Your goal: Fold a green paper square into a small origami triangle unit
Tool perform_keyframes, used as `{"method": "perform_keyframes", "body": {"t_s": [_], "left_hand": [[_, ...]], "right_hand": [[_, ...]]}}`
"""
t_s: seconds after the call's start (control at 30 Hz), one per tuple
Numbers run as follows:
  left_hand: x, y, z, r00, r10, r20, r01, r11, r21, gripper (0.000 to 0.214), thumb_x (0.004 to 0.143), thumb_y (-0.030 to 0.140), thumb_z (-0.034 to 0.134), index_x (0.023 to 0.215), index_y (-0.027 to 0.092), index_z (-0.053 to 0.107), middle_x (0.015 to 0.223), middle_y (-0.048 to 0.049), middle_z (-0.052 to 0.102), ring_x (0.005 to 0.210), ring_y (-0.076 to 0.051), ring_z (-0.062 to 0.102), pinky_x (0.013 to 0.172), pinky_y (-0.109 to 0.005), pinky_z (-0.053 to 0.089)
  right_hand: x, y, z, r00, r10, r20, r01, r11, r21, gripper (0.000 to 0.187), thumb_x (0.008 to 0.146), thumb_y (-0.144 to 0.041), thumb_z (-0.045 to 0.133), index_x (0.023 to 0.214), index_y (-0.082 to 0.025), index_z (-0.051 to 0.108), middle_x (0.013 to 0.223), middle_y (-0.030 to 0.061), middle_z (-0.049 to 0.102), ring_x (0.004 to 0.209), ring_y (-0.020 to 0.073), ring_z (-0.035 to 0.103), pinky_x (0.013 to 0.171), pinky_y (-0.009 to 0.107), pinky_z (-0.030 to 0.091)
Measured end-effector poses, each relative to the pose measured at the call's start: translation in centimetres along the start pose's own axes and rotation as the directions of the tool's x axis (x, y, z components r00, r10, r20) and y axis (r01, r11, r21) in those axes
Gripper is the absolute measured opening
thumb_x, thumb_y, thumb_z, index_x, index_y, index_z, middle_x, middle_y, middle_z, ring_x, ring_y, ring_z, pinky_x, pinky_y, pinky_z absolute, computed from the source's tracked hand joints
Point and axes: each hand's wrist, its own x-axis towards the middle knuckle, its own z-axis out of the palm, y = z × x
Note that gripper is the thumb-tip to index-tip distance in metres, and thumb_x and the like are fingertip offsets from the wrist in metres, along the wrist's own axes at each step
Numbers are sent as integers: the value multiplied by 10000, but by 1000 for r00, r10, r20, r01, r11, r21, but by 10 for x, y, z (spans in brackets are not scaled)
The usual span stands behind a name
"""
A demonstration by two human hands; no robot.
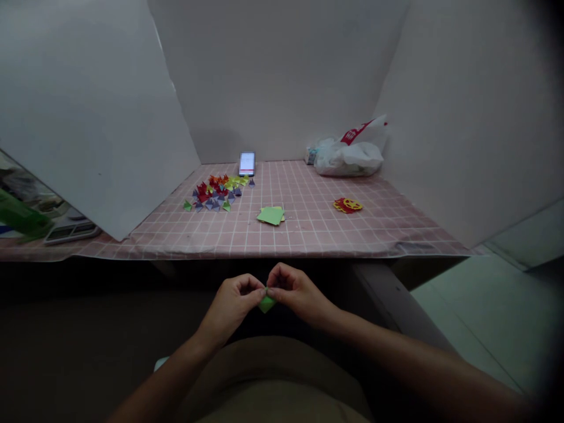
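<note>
A small piece of folded green paper is pinched between my two hands, in front of the table edge and above my lap. My left hand grips its left side with thumb and forefinger, and my right hand pinches its right side. The fingertips of both hands nearly meet at its top, so part of the paper is hidden. Beyond them on the table lies a small stack of square paper sheets, green on top with yellow showing beneath. Several folded paper pieces in red, orange, yellow, purple and green are grouped at the left.
A lit phone stands upright at the back. Red and yellow cut-out shapes lie to the right. Behind them sits a white plastic bag. White panels enclose the checked pink tablecloth at the back and sides.
</note>
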Motion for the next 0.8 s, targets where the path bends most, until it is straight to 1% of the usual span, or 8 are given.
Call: {"method": "perform_keyframes", "body": {"t_s": [0.17, 0.4, 0.5, 0.57, 0.63, 0.7, 0.8], "left_hand": [[1, -2, 0, 1000, 10, 3, -10, 1000, 9, 131, 690, 283, 719, 646, 162, 699, 621, -18, 635, 591, -157, 547, 593, -259, 402], [2, -3, -2, 999, 30, 37, -30, 1000, 9, 138, 704, 293, 701, 645, 169, 697, 626, -24, 647, 590, -160, 551, 608, -270, 402], [2, -3, -2, 998, 45, 50, -46, 999, 24, 145, 721, 294, 684, 651, 167, 687, 627, -18, 629, 596, -155, 535, 606, -265, 395], [2, -3, -2, 998, 50, 32, -51, 998, 34, 155, 741, 298, 668, 666, 163, 678, 630, -10, 611, 600, -148, 523, 602, -258, 391], [2, -3, -1, 999, 54, -6, -53, 998, 39, 170, 760, 308, 652, 680, 158, 664, 629, 1, 594, 601, -140, 515, 599, -250, 393], [1, -3, -1, 997, 62, -51, -60, 997, 45, 176, 771, 311, 643, 690, 155, 649, 635, 9, 585, 607, -134, 512, 604, -243, 398], [-1, -4, -1, 992, 79, -95, -75, 996, 38, 164, 775, 300, 635, 703, 153, 642, 656, 9, 594, 629, -133, 520, 619, -241, 409]], "right_hand": [[0, 0, -1, 1000, 5, 19, -6, 1000, 27, 131, 755, -213, 679, 762, -181, 553, 687, -35, 531, 614, 109, 447, 585, 246, 347], [0, -3, -2, 998, -46, 52, 48, 999, -19, 120, 767, -179, 660, 776, -186, 540, 707, -42, 498, 634, 106, 429, 586, 242, 342], [0, -3, -2, 997, -35, 65, 37, 999, -17, 112, 766, -164, 656, 783, -182, 546, 703, -44, 491, 631, 102, 424, 580, 236, 336], [0, -6, -2, 998, -20, 67, 20, 1000, -3, 95, 770, -164, 649, 786, -178, 556, 704, -41, 508, 637, 104, 441, 592, 236, 348], [-2, -9, -3, 997, -29, 75, 29, 1000, 8, 60, 797, -187, 633, 803, -173, 575, 729, -27, 542, 675, 115, 478, 636, 247, 381], [-3, -13, -4, 993, -69, 92, 70, 998, -3, 70, 821, -225, 639, 836, -169, 599, 776, -9, 577, 735, 134, 516, 694, 268, 410], [-5, -16, -3, 983, -162, 91, 171, 980, -103, 110, 801, -245, 697, 847, -171, 630, 830, 9, 594, 793, 157, 540, 741, 292, 422]]}}
